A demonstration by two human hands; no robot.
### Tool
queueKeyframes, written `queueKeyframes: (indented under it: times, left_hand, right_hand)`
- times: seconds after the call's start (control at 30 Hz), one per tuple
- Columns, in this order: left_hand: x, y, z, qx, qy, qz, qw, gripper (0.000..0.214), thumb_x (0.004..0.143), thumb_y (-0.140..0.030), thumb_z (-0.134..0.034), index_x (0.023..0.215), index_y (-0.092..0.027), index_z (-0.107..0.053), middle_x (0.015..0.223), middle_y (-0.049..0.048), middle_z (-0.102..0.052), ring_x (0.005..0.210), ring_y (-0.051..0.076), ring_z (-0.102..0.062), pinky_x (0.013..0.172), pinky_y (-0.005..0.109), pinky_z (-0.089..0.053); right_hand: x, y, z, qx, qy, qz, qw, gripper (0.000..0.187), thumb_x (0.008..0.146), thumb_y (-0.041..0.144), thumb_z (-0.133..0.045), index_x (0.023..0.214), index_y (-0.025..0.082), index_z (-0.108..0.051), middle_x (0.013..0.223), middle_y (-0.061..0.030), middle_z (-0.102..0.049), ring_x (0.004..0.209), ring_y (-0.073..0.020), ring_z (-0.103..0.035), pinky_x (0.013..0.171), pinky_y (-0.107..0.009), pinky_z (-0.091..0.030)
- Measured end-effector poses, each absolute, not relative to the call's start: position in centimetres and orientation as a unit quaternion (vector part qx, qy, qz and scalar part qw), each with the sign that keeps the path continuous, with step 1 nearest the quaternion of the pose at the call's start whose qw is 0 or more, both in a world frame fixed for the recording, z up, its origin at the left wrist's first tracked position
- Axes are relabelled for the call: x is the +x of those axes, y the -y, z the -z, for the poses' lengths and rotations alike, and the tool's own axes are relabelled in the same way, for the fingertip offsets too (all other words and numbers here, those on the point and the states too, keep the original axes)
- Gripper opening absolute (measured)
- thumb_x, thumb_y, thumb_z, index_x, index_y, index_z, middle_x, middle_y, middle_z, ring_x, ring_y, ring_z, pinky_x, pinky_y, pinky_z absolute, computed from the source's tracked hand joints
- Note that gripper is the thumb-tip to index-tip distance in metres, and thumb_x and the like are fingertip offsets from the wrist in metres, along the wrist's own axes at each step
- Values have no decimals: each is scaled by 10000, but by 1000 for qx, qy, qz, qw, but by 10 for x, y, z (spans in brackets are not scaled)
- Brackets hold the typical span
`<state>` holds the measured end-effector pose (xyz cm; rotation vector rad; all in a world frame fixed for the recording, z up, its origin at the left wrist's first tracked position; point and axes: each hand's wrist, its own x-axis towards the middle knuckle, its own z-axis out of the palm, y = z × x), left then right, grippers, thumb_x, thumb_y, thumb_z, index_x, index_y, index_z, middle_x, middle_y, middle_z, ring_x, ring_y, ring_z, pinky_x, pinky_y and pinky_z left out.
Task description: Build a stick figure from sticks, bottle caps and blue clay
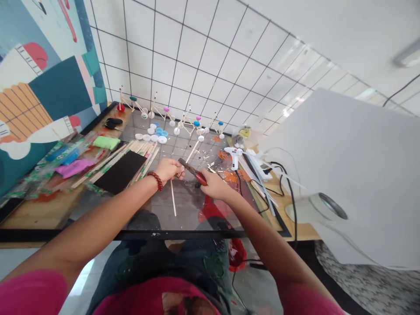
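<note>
My left hand (169,168) is closed round a thin wooden stick (190,153) that slants up toward the back of the glass table (183,205). A red bead bracelet sits on that wrist. My right hand (213,183) grips the red handles of a pair of cutting pliers (192,169), whose dark jaws reach to the stick beside my left fingers. Another loose stick (173,197) lies on the glass just below my left hand. Small wood offcuts are scattered behind both hands.
Stick-and-bottle-cap models (164,114) stand along the tiled wall, with loose caps (154,134) in front. A black sheet (121,173), a bundle of sticks and coloured packets lie left. A white glue gun (234,155), cables and a large white board (344,175) are right.
</note>
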<state>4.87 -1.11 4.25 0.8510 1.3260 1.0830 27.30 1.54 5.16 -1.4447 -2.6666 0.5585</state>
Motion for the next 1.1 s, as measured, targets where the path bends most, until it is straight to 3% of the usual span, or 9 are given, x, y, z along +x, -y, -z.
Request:
queueKeyframes:
  times: [0.23,0.47,0.73,0.87,1.0,1.1]
  left_hand:
    - [48,11,-42,392,-572,-473,544,336,797,-29,-791,538,-179,-640,578,27,-690,521,126,-600,544,230,-391]
    - [41,10,-45,435,-570,-445,536,356,862,-56,-733,534,-176,-671,555,25,-672,520,122,-573,496,217,-312]
    - [42,9,-47,459,-582,-433,512,409,868,-27,-722,496,-180,-650,495,6,-606,488,106,-508,543,212,-381]
    - [45,7,-44,460,-590,-427,509,369,856,-71,-761,528,-186,-635,559,15,-659,473,107,-496,498,220,-356]
    - [46,5,-38,474,-592,-426,493,313,864,-129,-745,575,-196,-646,571,7,-663,505,121,-518,522,224,-375]
    - [45,3,-33,491,-600,-430,462,311,875,-145,-698,573,-202,-653,553,-5,-639,537,141,-523,578,247,-394]
  right_hand:
    - [264,-15,-47,-501,849,-168,16,210,855,227,-674,1052,234,-604,926,-99,-759,835,-280,-672,735,-342,-446]
    - [258,-20,-48,-519,837,-174,6,255,783,183,-682,1018,239,-602,924,-90,-749,843,-296,-665,738,-352,-453]
    - [259,-16,-52,-512,829,-225,18,209,726,167,-637,917,242,-602,851,-34,-680,795,-237,-601,741,-324,-415]
    - [259,-14,-52,-514,829,-218,22,201,726,167,-643,908,240,-600,827,-21,-671,766,-225,-572,724,-318,-413]
    - [257,-13,-60,-525,817,-235,32,154,778,196,-693,897,232,-603,844,-6,-684,798,-210,-613,736,-299,-444]
    - [249,-10,-70,-558,785,-267,-17,166,891,327,-733,979,223,-640,953,-35,-748,865,-226,-690,746,-295,-489]
